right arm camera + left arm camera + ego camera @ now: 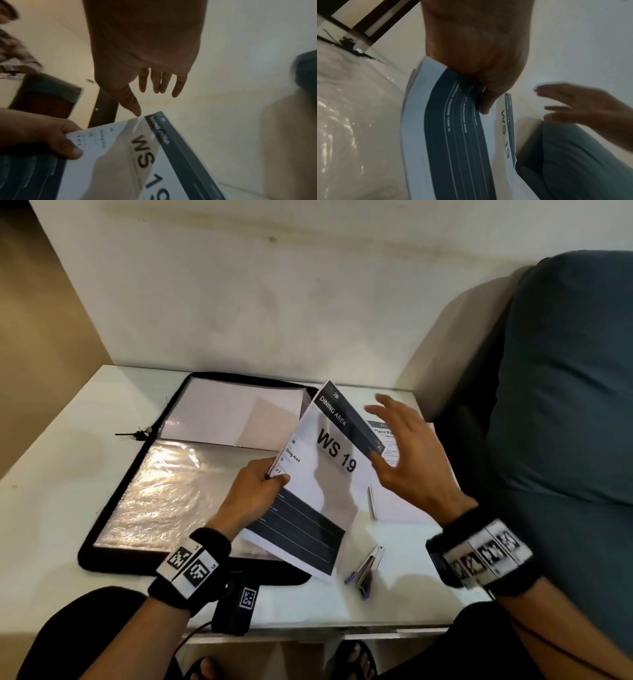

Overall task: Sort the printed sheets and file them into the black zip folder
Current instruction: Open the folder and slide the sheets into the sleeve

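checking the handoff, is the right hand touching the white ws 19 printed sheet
Apart. The right wrist view shows the right hand open, with wall visible between its thumb tip and the white WS 19 printed sheet.

The white table (61, 474) carries the open black zip folder (113, 508), loose sheets (397, 505) and a stapler (368, 568).

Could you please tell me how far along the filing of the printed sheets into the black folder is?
Done: the black zip folder lies unzipped and open on the table, with white paper already in its far half. In hand: the left hand grips the WS 19 sheets; the right hand hovers open beside them. Left: these sheets, and another printed sheet on the table, remain unfiled.
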